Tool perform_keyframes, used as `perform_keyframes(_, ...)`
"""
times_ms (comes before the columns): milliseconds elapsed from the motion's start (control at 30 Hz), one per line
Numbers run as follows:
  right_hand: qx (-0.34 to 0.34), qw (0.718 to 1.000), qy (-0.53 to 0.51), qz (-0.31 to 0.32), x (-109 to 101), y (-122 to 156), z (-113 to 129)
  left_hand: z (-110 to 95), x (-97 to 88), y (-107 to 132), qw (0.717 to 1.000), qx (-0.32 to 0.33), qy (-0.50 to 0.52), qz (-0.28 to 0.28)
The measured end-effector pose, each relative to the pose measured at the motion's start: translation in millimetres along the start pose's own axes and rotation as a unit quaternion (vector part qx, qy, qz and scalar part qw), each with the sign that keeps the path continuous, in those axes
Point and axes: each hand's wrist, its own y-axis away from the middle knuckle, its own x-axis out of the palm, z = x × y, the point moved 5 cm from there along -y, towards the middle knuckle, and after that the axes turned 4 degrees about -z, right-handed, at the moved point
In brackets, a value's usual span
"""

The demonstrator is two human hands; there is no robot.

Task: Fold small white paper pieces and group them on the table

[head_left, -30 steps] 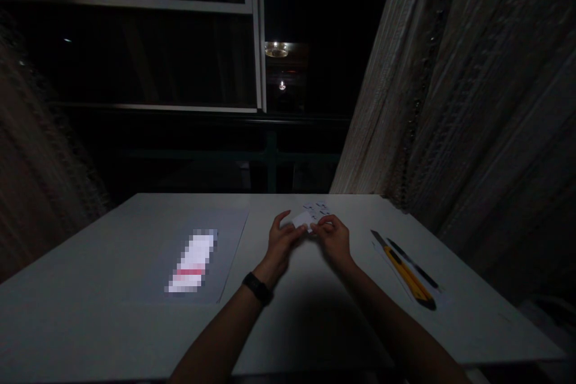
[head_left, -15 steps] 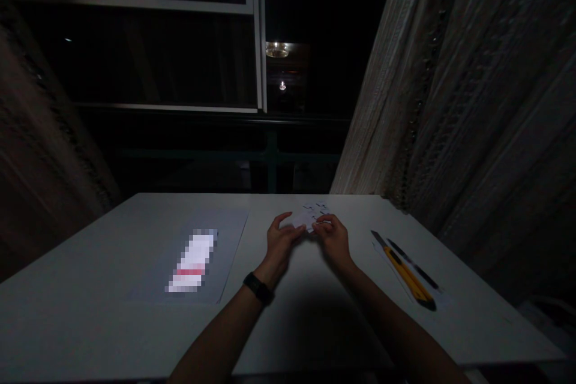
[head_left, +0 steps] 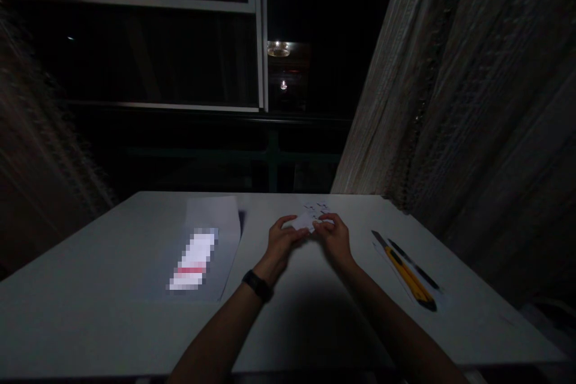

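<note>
My left hand (head_left: 281,240) and my right hand (head_left: 333,239) are close together over the middle of the white table, a black band on the left wrist. Between them is a small piece of white paper (head_left: 303,222), its edges pinched by the fingertips of both hands. Just beyond it lie small white paper pieces (head_left: 316,207) with dark marks; whether these join the held piece I cannot tell. To the right are a yellow utility knife (head_left: 407,273) and a dark pen (head_left: 416,265), side by side on a narrow strip of paper.
On the left of the table (head_left: 112,336), a blurred-out bright phone-like screen (head_left: 193,261) rests on a large white sheet (head_left: 225,258), whose far end curls up. Curtains (head_left: 378,84) hang at both sides, with a dark window (head_left: 157,60) behind.
The far end of the large sheet has lifted and curled upward. The held paper has tilted slightly, showing a plainer white face. Both hands have stayed nearly in place.
</note>
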Motion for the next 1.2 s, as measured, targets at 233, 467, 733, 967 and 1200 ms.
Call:
perform_keyframes(233, -0.013, 1.0, 0.022, -0.003, -0.8, -0.3, 0.2, 0.0, 1.1, 1.4, 1.0, -0.002, -0.016, 0.002)
perform_keyframes(467, -0.03, 0.999, 0.042, -0.015, 2.3, 4.0, -0.7, 0.5, 1.2, 1.9, 0.999, 0.012, -0.042, -0.001)
perform_keyframes(733, -0.025, 0.999, 0.021, 0.004, 5.9, 6.3, -1.8, -1.8, -0.4, 2.1, 0.999, -0.008, -0.032, -0.005)
perform_keyframes(967, -0.012, 1.0, -0.003, -0.002, 6.3, 4.8, -0.3, -3.7, 0.7, 2.1, 0.999, 0.006, -0.05, 0.006)
perform_keyframes(1200, 0.003, 0.999, -0.013, 0.052, 6.8, 0.2, -0.8, -3.0, -2.2, -1.4, 0.999, -0.021, -0.029, 0.013)
